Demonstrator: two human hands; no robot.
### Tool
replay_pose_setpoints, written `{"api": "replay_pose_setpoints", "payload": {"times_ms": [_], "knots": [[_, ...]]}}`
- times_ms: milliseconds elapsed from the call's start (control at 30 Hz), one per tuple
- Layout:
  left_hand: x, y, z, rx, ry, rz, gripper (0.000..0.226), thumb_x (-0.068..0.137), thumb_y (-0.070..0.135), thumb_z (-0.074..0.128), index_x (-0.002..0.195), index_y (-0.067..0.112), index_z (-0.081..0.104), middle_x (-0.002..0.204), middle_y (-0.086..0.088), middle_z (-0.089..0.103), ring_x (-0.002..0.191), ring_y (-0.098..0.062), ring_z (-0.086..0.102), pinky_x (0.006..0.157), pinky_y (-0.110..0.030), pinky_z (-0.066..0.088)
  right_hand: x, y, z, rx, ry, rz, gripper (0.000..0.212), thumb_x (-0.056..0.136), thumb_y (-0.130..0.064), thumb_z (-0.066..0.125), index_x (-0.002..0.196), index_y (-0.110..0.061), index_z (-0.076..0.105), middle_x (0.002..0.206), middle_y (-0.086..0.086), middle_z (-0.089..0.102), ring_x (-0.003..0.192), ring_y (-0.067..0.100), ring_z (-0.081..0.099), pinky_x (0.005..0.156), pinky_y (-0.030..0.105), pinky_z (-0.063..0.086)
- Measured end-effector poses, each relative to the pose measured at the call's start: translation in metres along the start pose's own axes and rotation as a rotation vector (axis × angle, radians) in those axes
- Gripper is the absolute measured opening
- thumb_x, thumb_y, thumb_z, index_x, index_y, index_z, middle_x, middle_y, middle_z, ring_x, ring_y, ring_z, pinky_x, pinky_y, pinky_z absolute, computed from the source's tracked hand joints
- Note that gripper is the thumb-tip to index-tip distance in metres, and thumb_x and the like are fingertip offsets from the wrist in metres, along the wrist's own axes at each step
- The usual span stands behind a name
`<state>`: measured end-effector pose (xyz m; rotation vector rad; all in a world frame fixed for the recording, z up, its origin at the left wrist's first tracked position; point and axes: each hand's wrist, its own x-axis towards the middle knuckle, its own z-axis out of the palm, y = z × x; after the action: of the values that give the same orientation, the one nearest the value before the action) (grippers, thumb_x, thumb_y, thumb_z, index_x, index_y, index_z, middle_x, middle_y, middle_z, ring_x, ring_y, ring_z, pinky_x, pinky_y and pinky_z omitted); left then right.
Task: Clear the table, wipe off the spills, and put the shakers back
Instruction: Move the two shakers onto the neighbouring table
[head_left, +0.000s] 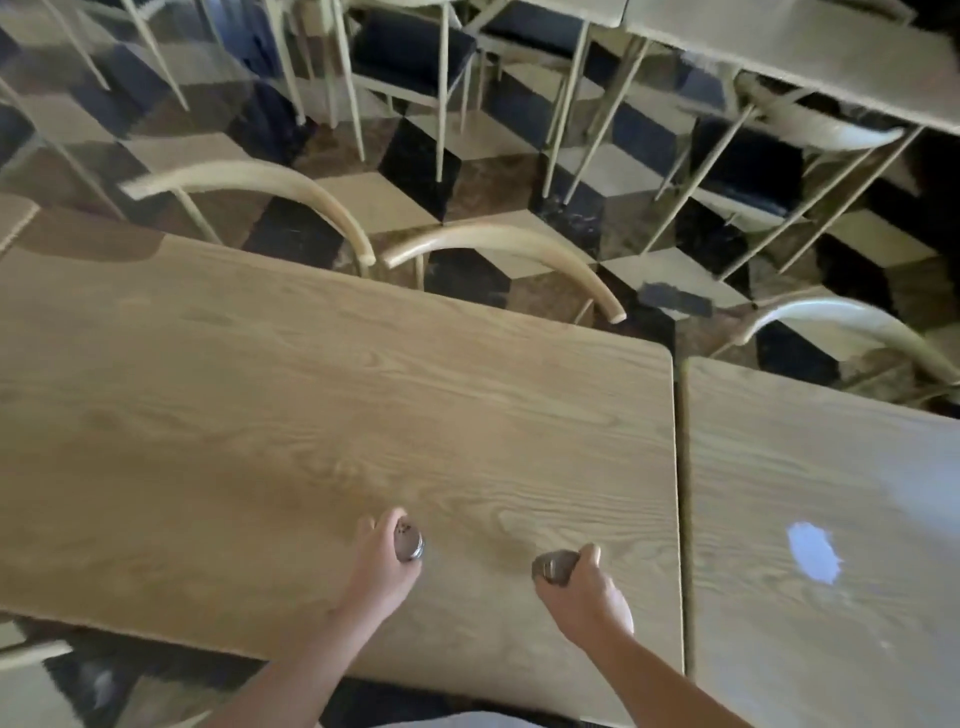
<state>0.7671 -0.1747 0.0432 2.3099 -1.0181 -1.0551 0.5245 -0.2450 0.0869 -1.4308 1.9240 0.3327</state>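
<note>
Over the near part of a light wooden table (311, 389), my left hand (379, 566) grips a shaker with a metal cap (409, 543). My right hand (582, 587) grips a second metal-capped shaker (553, 566), a little to the right and nearer the table's front edge. Fingers hide both shakers' bodies, so only the caps show. I cannot tell whether the shakers touch the tabletop.
A second wooden table (810, 493) abuts on the right, with a bright patch of light (813, 553) on it. Curved wooden chair backs (291, 187) (519, 249) stand along the far edge. More chairs and tables (810, 47) stand beyond on a chequered floor.
</note>
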Motion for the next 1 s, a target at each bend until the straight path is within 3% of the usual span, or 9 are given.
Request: {"api": "replay_pose_setpoints", "payload": {"times_ms": [100,167,233,433,567,767,900,1000], "knots": [[0.022,-0.003,-0.007,0.021,-0.043,0.023,0.036,0.068,0.007,0.075,0.101,0.014,0.060,0.079,0.006,0.045,0.085,-0.024,0.045,0.066,-0.023,0.032,0.008,-0.003,0.001,-0.062,0.008,0.022,0.040,0.086,-0.043,0.057,0.103,-0.020,0.029,0.089,0.000,0.062,0.070,0.026,0.056,0.062,0.033,0.042],[0.031,-0.011,-0.005,0.004,-0.106,0.043,0.036,0.065,0.011,0.075,0.093,0.018,0.054,0.080,0.001,0.057,0.079,-0.025,0.053,0.063,-0.020,0.037,0.014,-0.003,0.006,-0.086,0.003,0.045,0.041,0.087,-0.038,0.056,0.109,-0.018,0.028,0.101,0.005,0.064,0.082,0.030,0.064,0.065,0.034,0.043],[0.039,-0.019,-0.002,-0.008,-0.124,0.072,0.038,0.065,0.016,0.077,0.091,0.024,0.050,0.079,0.004,0.061,0.073,-0.021,0.059,0.066,-0.027,0.044,0.019,-0.004,0.009,-0.076,0.015,0.063,0.042,0.086,-0.037,0.056,0.110,-0.019,0.027,0.104,0.007,0.064,0.090,0.032,0.066,0.066,0.034,0.043],[0.043,-0.031,-0.004,0.025,-0.115,0.116,0.046,0.065,0.029,0.080,0.096,0.042,0.048,0.086,0.015,0.065,0.079,-0.011,0.064,0.071,-0.032,0.052,0.015,-0.012,0.007,0.004,0.107,0.107,0.036,0.079,-0.037,0.065,0.093,-0.029,0.033,0.066,-0.011,0.046,0.069,0.027,0.049,0.061,0.031,0.038],[0.042,-0.024,-0.008,0.025,-0.113,0.111,0.042,0.069,0.022,0.082,0.104,0.028,0.060,0.091,0.011,0.068,0.084,-0.013,0.064,0.073,-0.026,0.045,0.015,-0.018,0.013,0.075,0.141,0.133,0.037,0.077,-0.039,0.067,0.091,-0.030,0.035,0.064,-0.013,0.047,0.068,0.026,0.049,0.061,0.032,0.039],[0.051,-0.014,-0.015,0.080,-0.087,0.143,0.039,0.071,0.026,0.080,0.101,0.030,0.057,0.089,0.016,0.064,0.081,-0.011,0.059,0.069,-0.024,0.040,0.020,-0.022,0.013,0.072,0.075,0.208,0.047,0.080,-0.045,0.065,0.102,-0.018,0.033,0.080,-0.002,0.055,0.079,0.029,0.057,0.068,0.033,0.042],[0.057,-0.012,-0.017,0.118,-0.040,0.039,0.054,0.072,0.031,0.079,0.118,0.024,0.051,0.104,0.008,0.064,0.096,-0.022,0.062,0.073,-0.032,0.046,0.017,-0.017,0.015,0.166,0.001,0.259,0.056,0.079,-0.038,0.067,0.107,-0.016,0.024,0.088,0.002,0.061,0.081,0.029,0.060,0.070,0.033,0.046],[0.056,-0.022,-0.019,0.098,0.013,-0.069,0.053,0.068,0.028,0.079,0.111,0.019,0.049,0.103,0.000,0.064,0.092,-0.030,0.064,0.071,-0.035,0.048,0.006,-0.003,0.022,0.250,-0.064,0.294,0.056,0.079,-0.036,0.066,0.106,-0.019,0.020,0.085,0.004,0.063,0.081,0.029,0.065,0.068,0.032,0.048]]}}
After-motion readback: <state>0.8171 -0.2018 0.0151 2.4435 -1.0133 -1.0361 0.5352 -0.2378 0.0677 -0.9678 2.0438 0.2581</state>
